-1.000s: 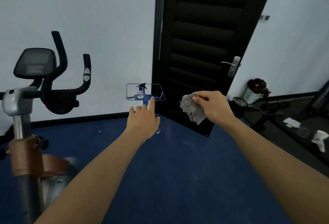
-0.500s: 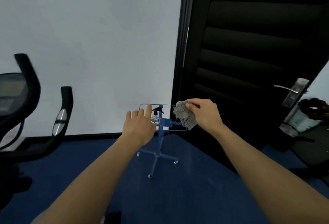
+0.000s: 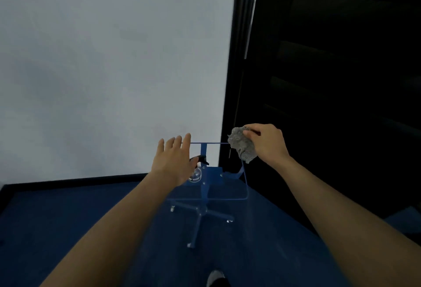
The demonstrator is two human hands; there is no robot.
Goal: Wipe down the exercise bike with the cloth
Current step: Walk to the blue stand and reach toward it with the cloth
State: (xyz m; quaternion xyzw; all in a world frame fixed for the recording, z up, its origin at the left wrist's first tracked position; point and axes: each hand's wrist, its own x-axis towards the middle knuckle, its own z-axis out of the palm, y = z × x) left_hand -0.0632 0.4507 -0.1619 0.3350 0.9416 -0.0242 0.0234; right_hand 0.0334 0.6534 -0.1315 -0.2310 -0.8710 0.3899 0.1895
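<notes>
My right hand (image 3: pixel 268 144) is shut on a crumpled grey cloth (image 3: pixel 242 144), held above the right side of a small blue stand with a clear glass top (image 3: pixel 237 190). My left hand (image 3: pixel 174 161) is open with fingers spread, stretched over the stand's left side. It partly covers a clear spray bottle with a black trigger head (image 3: pixel 200 161) that stands on the glass top. The exercise bike is out of view.
The stand rests on a star base with castors (image 3: pixel 200 213) on blue carpet. A white wall (image 3: pixel 114 70) is straight ahead and a black door (image 3: pixel 330 81) is at the right. My foot (image 3: pixel 216 278) shows at the bottom edge.
I have stepped toward the stand, so it looks larger and nearer. The bike has slid out of view to the left. My left hand now reaches over the spray bottle; my right still holds the cloth.
</notes>
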